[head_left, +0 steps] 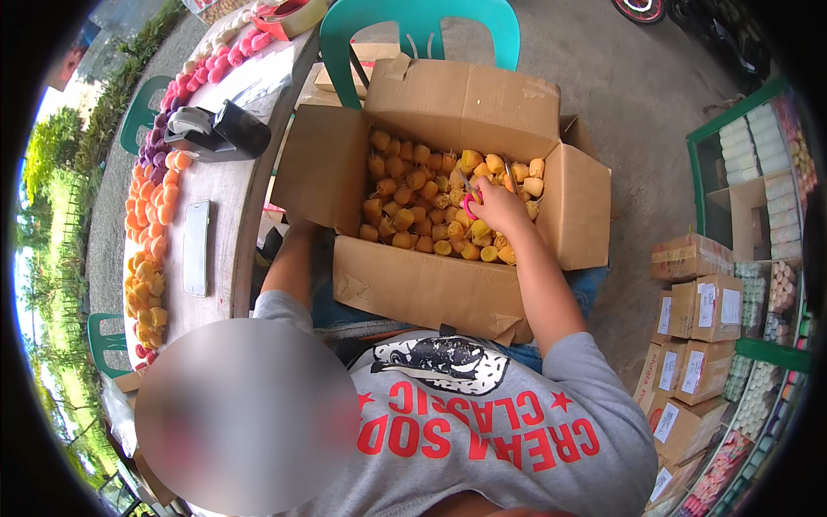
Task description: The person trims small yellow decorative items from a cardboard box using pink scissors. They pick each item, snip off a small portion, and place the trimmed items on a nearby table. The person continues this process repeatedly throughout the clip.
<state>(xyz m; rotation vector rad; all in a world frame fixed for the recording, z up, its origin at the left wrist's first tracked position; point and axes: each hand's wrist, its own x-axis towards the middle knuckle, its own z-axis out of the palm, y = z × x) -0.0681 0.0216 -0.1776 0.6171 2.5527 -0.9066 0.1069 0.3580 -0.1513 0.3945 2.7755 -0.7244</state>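
Observation:
An open cardboard box (405,284) stands in front of me with its flaps folded out. Many small yellow-orange pieces shaped like rosebuds (413,202) fill it. Over the right part of the box, my right hand (498,207) is closed on pink-handled scissors (470,207), whose blade points up among the buds. A thin dark metal piece (510,179) shows just beyond these fingers; I cannot tell what it belongs to. At the box's left side, my left hand (299,231) is low by the left flap, with its fingers hidden.
A long table (228,181) on the left bears a black tape dispenser (233,129), a phone (196,250) and rows of coloured buds (148,207). A green plastic chair (345,43) stands beyond the box. Stacked cartons (702,366) and green-framed shelves (696,164) are at right.

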